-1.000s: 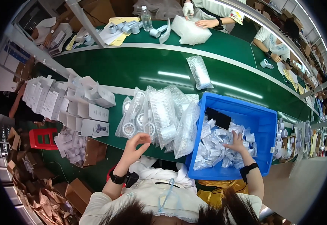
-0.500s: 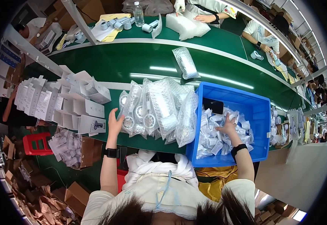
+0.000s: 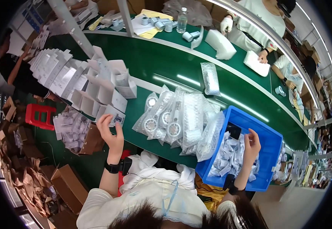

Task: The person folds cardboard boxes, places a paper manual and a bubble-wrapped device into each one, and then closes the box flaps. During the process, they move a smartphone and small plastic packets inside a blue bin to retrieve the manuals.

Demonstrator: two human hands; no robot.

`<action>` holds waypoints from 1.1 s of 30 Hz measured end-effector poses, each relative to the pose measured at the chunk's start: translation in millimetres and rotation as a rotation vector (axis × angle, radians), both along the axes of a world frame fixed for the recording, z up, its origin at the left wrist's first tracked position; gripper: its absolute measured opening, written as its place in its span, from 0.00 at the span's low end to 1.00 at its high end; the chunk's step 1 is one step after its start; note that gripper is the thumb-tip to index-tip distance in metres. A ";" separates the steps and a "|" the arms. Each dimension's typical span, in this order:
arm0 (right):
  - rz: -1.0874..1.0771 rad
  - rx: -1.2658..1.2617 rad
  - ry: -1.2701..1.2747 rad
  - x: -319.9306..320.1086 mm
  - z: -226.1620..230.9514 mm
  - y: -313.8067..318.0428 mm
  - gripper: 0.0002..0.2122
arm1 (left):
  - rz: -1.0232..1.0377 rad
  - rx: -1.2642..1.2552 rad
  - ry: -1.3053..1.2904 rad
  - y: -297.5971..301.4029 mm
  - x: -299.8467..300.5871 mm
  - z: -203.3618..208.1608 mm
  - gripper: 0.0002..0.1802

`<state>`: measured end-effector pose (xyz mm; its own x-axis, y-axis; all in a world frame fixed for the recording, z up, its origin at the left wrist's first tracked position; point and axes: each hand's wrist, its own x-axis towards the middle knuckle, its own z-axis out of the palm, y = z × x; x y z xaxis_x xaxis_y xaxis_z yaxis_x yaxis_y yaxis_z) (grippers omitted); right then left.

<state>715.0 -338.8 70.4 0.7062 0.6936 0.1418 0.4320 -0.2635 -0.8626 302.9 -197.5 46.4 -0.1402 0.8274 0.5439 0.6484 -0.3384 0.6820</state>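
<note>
Spreading its thumb wide of its curved fingers, the left hand [image 3: 113,139] is at the near end of the white boxes [image 3: 76,82]; whether it touches one I cannot tell. The right hand [image 3: 252,149] is over the blue bin [image 3: 271,152], fingers bent; whether it holds anything I cannot tell. Small packets [image 3: 229,157] lie in the bin, a black object [image 3: 233,131] at their far side. Bubble-wrapped packs [image 3: 192,118] lie between the hands, just left of the bin, on the green table [image 3: 145,146].

Right of centre, the bare right hand [image 3: 252,146] partly hid small white plastic packets [image 3: 229,155]; at left, print on open white cardboard boxes [image 3: 56,71] was too small to read.
</note>
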 end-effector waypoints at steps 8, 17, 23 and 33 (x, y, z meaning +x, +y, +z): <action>0.547 0.179 0.364 -191.9 4.6 78.7 0.12 | 0.084 0.030 0.031 42.7 -94.4 31.7 0.12; 1.006 0.117 -0.273 -363.7 -45.5 198.6 0.43 | -0.406 -0.086 0.135 82.5 -134.8 13.4 0.08; 1.071 0.096 0.056 -357.8 -61.9 200.2 0.44 | -0.569 -0.075 -0.067 84.1 -108.7 28.0 0.09; 1.189 0.402 0.596 -221.2 41.9 196.8 0.52 | -1.322 -0.458 -0.394 122.8 -38.7 65.9 0.42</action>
